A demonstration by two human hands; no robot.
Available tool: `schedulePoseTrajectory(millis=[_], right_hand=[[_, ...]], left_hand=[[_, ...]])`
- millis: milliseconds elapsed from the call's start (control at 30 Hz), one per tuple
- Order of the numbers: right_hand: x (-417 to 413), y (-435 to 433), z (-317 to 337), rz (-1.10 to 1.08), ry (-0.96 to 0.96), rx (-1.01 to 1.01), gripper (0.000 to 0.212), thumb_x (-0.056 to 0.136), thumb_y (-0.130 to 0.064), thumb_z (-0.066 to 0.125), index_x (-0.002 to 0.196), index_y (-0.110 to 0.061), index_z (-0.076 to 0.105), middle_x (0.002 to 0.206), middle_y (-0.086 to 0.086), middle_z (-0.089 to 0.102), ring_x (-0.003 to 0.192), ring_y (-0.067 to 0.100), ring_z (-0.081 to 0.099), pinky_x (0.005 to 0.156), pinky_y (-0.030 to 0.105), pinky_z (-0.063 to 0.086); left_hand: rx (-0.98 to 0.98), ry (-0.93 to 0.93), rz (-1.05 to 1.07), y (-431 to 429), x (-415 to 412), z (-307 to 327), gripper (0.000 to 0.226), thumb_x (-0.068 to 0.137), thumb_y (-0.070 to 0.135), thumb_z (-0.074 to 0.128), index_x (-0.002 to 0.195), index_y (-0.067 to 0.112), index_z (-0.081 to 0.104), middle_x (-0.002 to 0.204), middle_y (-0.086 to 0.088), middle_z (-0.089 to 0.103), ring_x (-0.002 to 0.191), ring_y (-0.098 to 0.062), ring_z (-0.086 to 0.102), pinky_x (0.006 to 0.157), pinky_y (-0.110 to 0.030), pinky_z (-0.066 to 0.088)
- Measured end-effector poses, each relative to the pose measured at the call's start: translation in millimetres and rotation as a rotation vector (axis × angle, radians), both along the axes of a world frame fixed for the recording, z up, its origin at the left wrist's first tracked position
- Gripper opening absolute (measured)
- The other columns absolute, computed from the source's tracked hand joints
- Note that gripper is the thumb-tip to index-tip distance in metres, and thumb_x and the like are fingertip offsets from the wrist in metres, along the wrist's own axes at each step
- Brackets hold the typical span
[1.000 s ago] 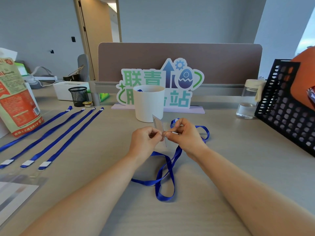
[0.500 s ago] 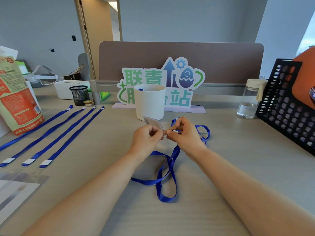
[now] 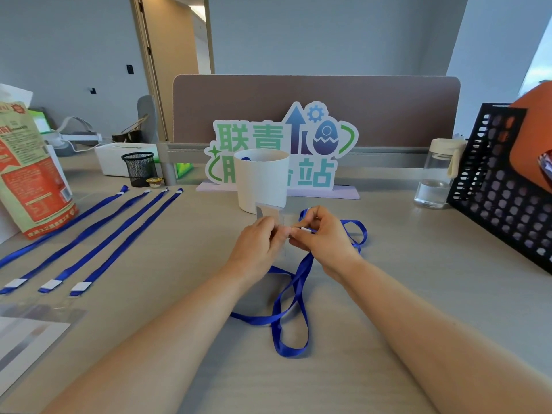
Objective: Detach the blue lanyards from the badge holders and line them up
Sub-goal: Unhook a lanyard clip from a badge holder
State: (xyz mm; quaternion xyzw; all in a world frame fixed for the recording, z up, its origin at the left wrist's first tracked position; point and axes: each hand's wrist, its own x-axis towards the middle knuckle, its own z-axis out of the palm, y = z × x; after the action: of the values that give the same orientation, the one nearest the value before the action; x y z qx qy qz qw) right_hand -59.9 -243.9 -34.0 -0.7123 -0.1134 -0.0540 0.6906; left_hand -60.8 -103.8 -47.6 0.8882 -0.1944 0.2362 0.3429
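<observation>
My left hand [image 3: 259, 243] pinches a clear plastic badge holder [image 3: 268, 213] that stands up in front of the white cup. My right hand [image 3: 324, 234] pinches the white clip end of a blue lanyard [image 3: 294, 297], fingertips touching the left hand's. The lanyard's loose loops trail on the desk below and to the right of my hands. Several detached blue lanyards [image 3: 98, 237] lie side by side in a diagonal row on the left, white tabs toward me.
A white cup [image 3: 261, 180] stands just behind my hands, with a cut-out sign [image 3: 280, 144] behind it. Clear badge holders [image 3: 27, 333] lie at the near left. An orange bag [image 3: 30, 171] stands at the left, a water bottle [image 3: 436, 174] and black perforated rack [image 3: 501, 186] at the right.
The badge holder in my left hand has turned from edge-on to more face-on and tilted back toward the cup. Both hands stay together at the clip.
</observation>
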Motion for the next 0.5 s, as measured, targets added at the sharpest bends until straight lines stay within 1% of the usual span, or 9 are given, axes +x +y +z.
schedulePoseTrajectory(millis=[67, 133, 200, 267, 400, 500], right_hand=[[0.1, 0.2, -0.4, 0.013, 0.016, 0.02, 0.021, 0.085, 0.002, 0.059, 0.083, -0.01, 0.042, 0.081, 0.009, 0.066, 0.081, 0.02, 0.067, 0.079, 0.03, 0.058], [-0.3, 0.8, -0.3, 0.024, 0.026, 0.037, 0.022, 0.085, 0.002, 0.06, 0.084, -0.01, 0.042, 0.083, 0.011, 0.067, 0.081, 0.02, 0.067, 0.08, 0.031, 0.058], [-0.7, 1.2, 0.1, 0.034, 0.028, 0.048, 0.022, 0.085, 0.001, 0.06, 0.086, -0.01, 0.042, 0.084, 0.011, 0.068, 0.081, 0.018, 0.068, 0.079, 0.03, 0.058], [-1.3, 1.8, 0.2, 0.04, 0.028, 0.057, 0.021, 0.086, 0.002, 0.059, 0.087, -0.01, 0.042, 0.084, 0.012, 0.068, 0.08, 0.016, 0.069, 0.077, 0.028, 0.058], [-1.7, 3.1, 1.0, 0.03, 0.036, 0.086, 0.02, 0.086, 0.002, 0.058, 0.085, -0.011, 0.043, 0.086, 0.012, 0.067, 0.083, 0.019, 0.069, 0.076, 0.026, 0.059], [-1.2, 2.5, 2.4, 0.04, 0.035, 0.108, 0.019, 0.087, 0.003, 0.057, 0.085, -0.01, 0.043, 0.084, 0.01, 0.066, 0.081, 0.018, 0.068, 0.076, 0.026, 0.059]], left_hand=[[0.011, -0.025, 0.01, -1.4, 0.0, -0.9, 0.02, 0.096, 0.025, 0.043, 0.079, 0.014, 0.047, 0.071, 0.009, 0.044, 0.066, -0.008, 0.043, 0.059, -0.017, 0.033], [0.013, -0.039, 0.023, -2.6, -0.6, -1.3, 0.02, 0.098, 0.019, 0.04, 0.079, 0.014, 0.045, 0.074, 0.004, 0.045, 0.069, -0.014, 0.043, 0.059, -0.02, 0.027], [0.004, -0.045, 0.025, -3.4, -0.7, -2.2, 0.021, 0.098, 0.016, 0.037, 0.078, 0.013, 0.043, 0.072, 0.005, 0.042, 0.07, -0.016, 0.041, 0.059, -0.021, 0.025], [-0.023, -0.041, 0.022, -4.2, -0.7, -3.7, 0.024, 0.099, 0.015, 0.035, 0.075, 0.013, 0.041, 0.069, 0.009, 0.039, 0.067, -0.014, 0.04, 0.058, -0.023, 0.027], [-0.138, -0.032, 0.016, -5.0, 0.6, -5.2, 0.036, 0.098, 0.011, 0.035, 0.065, 0.025, 0.033, 0.068, 0.009, 0.039, 0.062, -0.008, 0.039, 0.059, -0.017, 0.032], [-0.2, -0.008, -0.018, -3.9, 3.6, -5.5, 0.034, 0.098, 0.011, 0.036, 0.066, 0.022, 0.037, 0.072, 0.009, 0.04, 0.066, -0.007, 0.04, 0.061, -0.019, 0.031]])
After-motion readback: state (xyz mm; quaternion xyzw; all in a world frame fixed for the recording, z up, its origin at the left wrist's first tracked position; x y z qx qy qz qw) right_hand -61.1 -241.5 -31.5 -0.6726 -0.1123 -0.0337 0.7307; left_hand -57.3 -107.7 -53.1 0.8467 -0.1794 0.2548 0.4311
